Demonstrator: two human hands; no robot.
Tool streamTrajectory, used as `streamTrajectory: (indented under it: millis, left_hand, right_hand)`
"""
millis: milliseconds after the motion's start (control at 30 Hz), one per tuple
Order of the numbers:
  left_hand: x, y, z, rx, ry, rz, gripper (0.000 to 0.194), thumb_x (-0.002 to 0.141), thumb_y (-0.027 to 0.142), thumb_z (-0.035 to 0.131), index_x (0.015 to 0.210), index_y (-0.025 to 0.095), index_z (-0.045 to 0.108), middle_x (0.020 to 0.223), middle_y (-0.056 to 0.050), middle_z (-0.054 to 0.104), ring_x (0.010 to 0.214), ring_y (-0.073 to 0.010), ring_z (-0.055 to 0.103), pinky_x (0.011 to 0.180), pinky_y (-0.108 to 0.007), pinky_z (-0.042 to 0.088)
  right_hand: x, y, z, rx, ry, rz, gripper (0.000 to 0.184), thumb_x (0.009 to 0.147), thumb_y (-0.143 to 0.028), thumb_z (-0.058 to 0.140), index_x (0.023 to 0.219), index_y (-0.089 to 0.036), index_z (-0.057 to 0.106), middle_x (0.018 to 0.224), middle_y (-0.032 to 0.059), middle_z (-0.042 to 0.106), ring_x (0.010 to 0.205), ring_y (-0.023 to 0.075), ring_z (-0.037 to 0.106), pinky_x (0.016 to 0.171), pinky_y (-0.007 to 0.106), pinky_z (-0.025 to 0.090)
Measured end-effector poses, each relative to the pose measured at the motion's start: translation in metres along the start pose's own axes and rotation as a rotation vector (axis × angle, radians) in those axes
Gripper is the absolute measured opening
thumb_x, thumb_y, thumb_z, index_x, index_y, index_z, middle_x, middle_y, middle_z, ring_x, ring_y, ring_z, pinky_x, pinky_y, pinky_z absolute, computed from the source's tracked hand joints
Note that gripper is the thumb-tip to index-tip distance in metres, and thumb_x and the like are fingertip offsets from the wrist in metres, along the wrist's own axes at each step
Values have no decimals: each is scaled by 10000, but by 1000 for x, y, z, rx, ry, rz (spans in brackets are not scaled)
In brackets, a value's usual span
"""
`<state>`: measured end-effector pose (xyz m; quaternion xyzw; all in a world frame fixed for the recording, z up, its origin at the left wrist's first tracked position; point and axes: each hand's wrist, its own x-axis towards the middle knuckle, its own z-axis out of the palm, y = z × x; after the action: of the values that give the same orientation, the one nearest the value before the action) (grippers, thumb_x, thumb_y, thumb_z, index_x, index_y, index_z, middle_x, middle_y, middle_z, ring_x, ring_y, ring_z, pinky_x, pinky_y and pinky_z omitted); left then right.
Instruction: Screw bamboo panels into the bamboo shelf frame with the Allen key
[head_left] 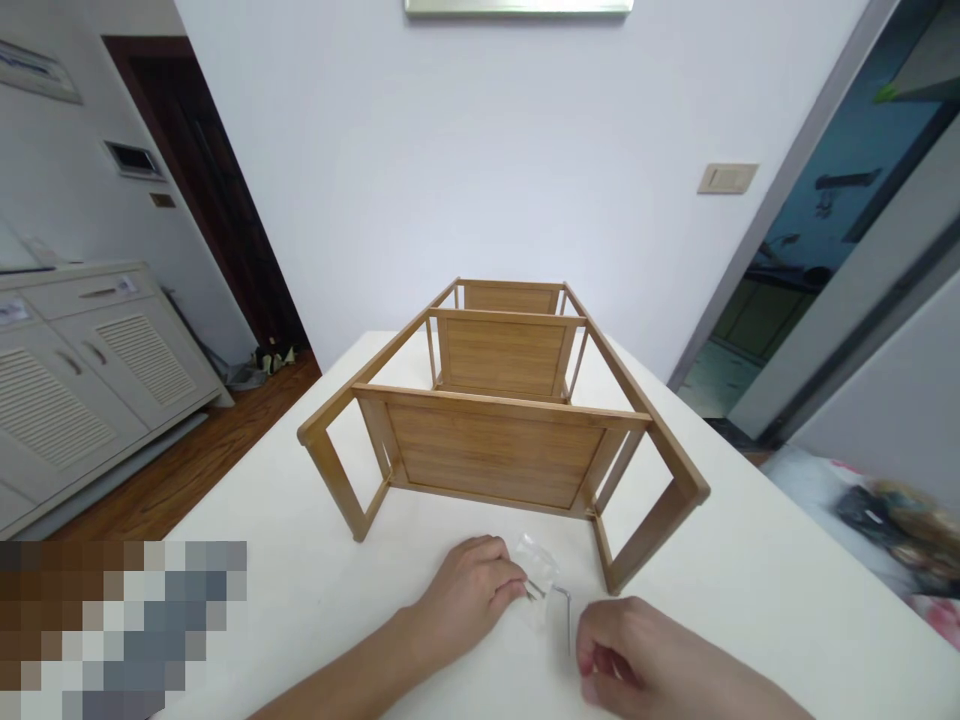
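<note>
My left hand (469, 590) is closed, its fingertips pinching a few thin metal screws (535, 590) that stick out to the right over a clear plastic bag (536, 557). An L-shaped hex key (568, 620) lies on the white table just right of the bag. My right hand (637, 650) is beside the hex key, apart from it, with its fingers curled in; whether anything is inside them is hidden. Beyond both hands, a brown wooden shelf rack (495, 450) lies on its side, with three panels set across its long rails.
The white table (277, 600) runs back to a pale wall carrying a light switch (727, 179). At left stands a white cabinet (120, 340) near a dark door (214, 190). Blurred items (892, 530) lie at the right, below a doorway. A pixelated patch covers the lower left corner.
</note>
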<state>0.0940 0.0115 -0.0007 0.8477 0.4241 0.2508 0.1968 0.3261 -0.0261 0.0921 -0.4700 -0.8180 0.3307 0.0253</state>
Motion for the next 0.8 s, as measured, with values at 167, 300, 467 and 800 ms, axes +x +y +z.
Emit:
streamTrajectory:
  millis: [167,300,467,800]
  left_hand:
    - [1,3,-1,79,9,-1,246,952,253,487,863,211,712,803,-22,637,802,-155,584,772,-280,462]
    - [2,4,-3,136,-22,-14,225,938,268,525,808,194,694,787,-20,634,798,-157,582,770,-277,457]
    - [2,3,-2,122,-7,-22,216,934,246,529,799,199,691,774,-13,633,793,-155,580,761,-274,454]
    - [1,4,-1,-14,4,-70,205,899,202,532,748,189,670,767,-18,616,772,-159,586,740,-273,467]
  right_hand:
    - [42,7,42,-246,330,-204,209,866,-80,425,912,-193,594,903,56,639,735,160,623,629,253,447]
    - [69,21,63,-407,455,-280,167,899,-91,444,889,-195,575,840,37,613,694,161,609,584,254,421]
    - [77,25,65,-390,373,-232,223,872,-22,443,845,-184,594,826,32,607,706,160,611,615,254,422]
    - [68,6,50,-420,289,-168,238,791,19,446,861,-179,557,915,57,581,778,170,555,681,267,419]
